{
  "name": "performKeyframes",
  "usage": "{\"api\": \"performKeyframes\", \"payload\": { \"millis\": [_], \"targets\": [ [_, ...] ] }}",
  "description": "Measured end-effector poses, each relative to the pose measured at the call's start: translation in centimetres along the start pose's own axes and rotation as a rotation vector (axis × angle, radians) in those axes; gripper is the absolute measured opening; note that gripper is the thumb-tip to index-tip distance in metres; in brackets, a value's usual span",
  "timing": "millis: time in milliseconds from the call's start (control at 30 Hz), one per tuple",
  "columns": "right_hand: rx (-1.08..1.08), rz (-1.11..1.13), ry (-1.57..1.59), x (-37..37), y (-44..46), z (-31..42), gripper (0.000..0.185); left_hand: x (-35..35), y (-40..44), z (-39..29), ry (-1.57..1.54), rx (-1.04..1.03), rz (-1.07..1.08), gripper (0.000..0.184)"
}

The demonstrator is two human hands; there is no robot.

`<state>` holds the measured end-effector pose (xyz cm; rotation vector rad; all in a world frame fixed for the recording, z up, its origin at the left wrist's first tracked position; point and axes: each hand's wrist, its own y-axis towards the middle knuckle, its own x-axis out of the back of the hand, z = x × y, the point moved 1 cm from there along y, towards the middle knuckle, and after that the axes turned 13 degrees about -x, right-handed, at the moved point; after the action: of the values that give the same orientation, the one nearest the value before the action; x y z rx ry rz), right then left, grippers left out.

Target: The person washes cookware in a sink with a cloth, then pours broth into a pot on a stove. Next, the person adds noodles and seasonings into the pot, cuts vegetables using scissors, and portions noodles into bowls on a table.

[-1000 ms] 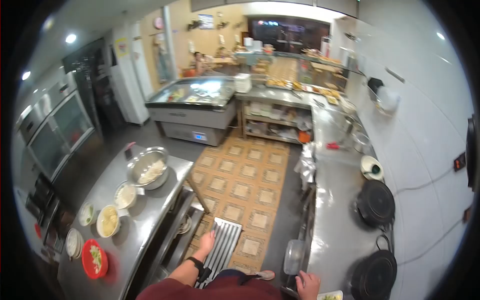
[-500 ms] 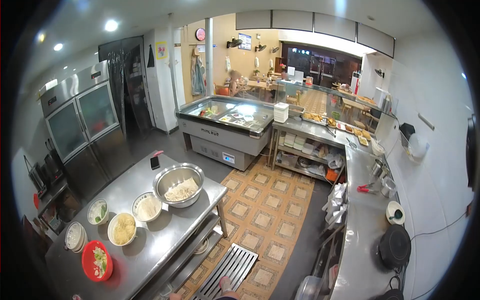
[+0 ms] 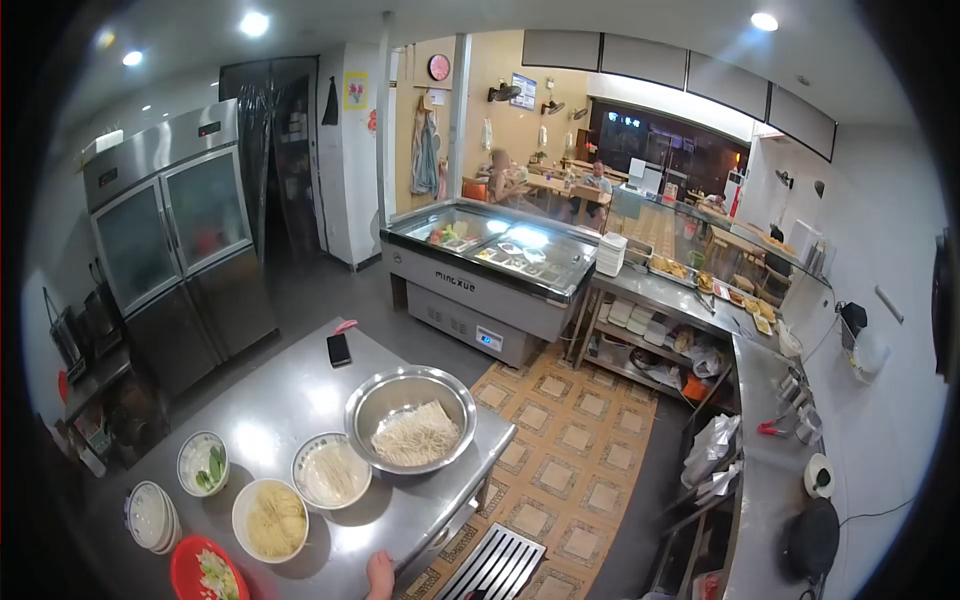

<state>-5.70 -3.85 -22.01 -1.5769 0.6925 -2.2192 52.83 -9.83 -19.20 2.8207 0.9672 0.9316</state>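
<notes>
My left hand (image 3: 380, 574) shows at the bottom edge, at the front edge of the steel table (image 3: 262, 385). Only a small part of it is in view, and its fingers are too indistinct to read. Nearest to it are a bowl of yellow noodles (image 3: 272, 520) and a white patterned bowl (image 3: 331, 470) with pale noodles. Behind them stands a large metal basin (image 3: 357, 408) holding pale, flat noodles (image 3: 420, 436). A red bowl (image 3: 183, 580) of chopped vegetables and a bowl with green vegetables (image 3: 209, 470) sit to the left. My right hand is out of the picture.
Stacked bowls (image 3: 150, 518) and a phone (image 3: 339, 349) are on the table. A floor grate (image 3: 495, 565) lies beside it. Ahead is a display fridge (image 3: 470, 285); a steel counter (image 3: 745, 470) with a black pan (image 3: 812, 538) runs along the right. People sit in the dining area.
My view has moved closer to the table and turned left, so the bowls and basin look larger and lower. More of my left hand now shows, while the foot over the grate is gone.
</notes>
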Motion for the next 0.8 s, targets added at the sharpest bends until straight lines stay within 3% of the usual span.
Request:
{"api": "performKeyframes", "payload": {
  "millis": [67,133,200,267,433,567,700,800],
  "targets": [
    [-0.191,-0.107,0.369,0.6,3.2,1.6,0.033,-0.2,0.4,3.4,-0.216,0.199,0.002,0.046],
    [-0.150,-0.001,0.280,1.6,5.8,3.3,0.034,0.9,1.0,3.9,-0.463,0.411,0.049,0.040],
    [-0.082,0.070,0.183,2.8,7.3,5.0,0.034,5.7,1.2,-2.3,-0.733,0.636,0.146,0.028],
    [0.006,0.107,0.077,4.5,7.5,7.3,0.034,5.2,1.3,-2.2,-0.757,0.644,0.064,0.031],
    [-0.131,0.404,0.022,5.8,10.6,8.4,0.040,3.5,1.4,1.6,-0.586,0.602,0.041,0.033],
    [-0.200,0.502,-0.092,7.0,13.5,10.2,0.041,4.8,1.9,-2.7,-0.676,0.684,0.012,0.034],
    [-0.175,0.316,0.213,6.2,17.0,10.9,0.042,3.7,2.1,0.2,-0.595,0.658,0.043,0.040],
    [-0.146,0.295,0.170,8.0,16.6,12.3,0.042,5.8,2.6,-5.9,-0.680,0.752,0.047,0.044]
  ]
}}
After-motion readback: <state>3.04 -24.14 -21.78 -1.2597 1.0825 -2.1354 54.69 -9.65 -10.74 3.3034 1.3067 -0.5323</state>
